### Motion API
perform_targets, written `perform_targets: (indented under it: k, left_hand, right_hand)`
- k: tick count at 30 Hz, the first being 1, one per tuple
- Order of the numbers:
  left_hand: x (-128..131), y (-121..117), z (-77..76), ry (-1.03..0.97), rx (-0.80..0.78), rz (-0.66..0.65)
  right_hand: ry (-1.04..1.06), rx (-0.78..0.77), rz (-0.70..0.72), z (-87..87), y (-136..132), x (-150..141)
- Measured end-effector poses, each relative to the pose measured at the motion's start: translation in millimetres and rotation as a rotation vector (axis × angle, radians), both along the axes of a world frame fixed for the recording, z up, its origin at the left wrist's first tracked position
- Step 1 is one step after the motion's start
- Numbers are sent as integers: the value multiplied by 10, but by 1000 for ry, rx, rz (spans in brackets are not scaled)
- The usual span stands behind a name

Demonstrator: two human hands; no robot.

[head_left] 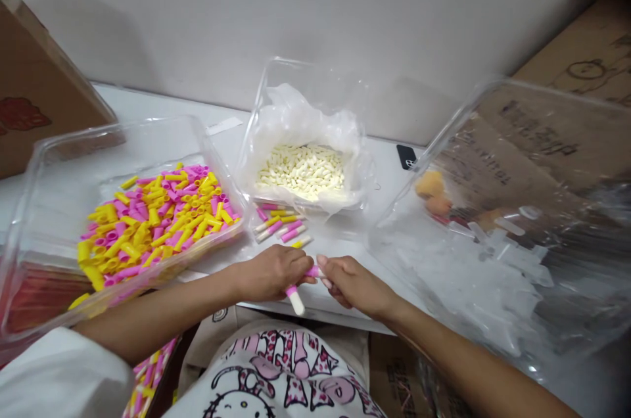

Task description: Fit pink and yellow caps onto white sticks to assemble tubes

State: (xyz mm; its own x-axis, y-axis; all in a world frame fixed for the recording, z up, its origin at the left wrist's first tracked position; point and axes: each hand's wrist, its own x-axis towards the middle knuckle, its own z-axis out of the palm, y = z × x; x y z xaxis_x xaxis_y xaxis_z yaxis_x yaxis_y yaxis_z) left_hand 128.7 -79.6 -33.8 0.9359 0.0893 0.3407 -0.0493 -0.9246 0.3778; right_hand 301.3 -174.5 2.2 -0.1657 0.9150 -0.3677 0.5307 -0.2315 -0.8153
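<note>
My left hand (272,271) and my right hand (353,284) meet above the white table's near edge. Both are closed around a small pink sleeve (314,271) pinched between their fingertips. A second piece, pink with a white tip (294,299), sticks down out of my left hand. Several finished pink, yellow and white pieces (280,224) lie on the table just beyond my hands.
A clear tray (29,175) of pink and yellow sleeves (158,217) stands at the left. A bag-lined clear tub (276,86) of cream-white pellets (302,171) sits behind centre. A large clear bin (493,260) fills the right, a phone (407,156) beside it. Cardboard boxes (34,96) flank both sides.
</note>
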Motion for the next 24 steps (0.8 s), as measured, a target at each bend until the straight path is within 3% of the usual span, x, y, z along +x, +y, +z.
perform_targets:
  k: [2, 3, 5, 8, 11, 15, 20, 24]
  left_hand:
    - [24, 11, -98, 30, 86, -11]
    - [35, 21, -158, 50, 100, -6]
    - [54, 59, -294, 95, 84, 51]
    - [82, 176, -494, 169, 40, 326]
    - [118, 295, -591, 195, 22, 627]
    - [161, 260, -484, 163, -172, 690]
    - [118, 44, -304, 181, -629, 629]
    - [42, -11, -223, 123, -716, 524]
  right_hand:
    - [108, -216, 0, -28, 9, -28]
    - [66, -214, 4, -42, -3, -21]
    - [-152, -53, 8, -52, -61, 61]
    - [-479, 125, -10, -13, -197, 397]
    - [-791, 86, -149, 38, -283, 933]
    - [-1253, -65, -252, -20, -176, 1543]
    - [-1268, -131, -211, -246, 101, 1729]
    - [-1227, -122, -230, -303, 151, 1765]
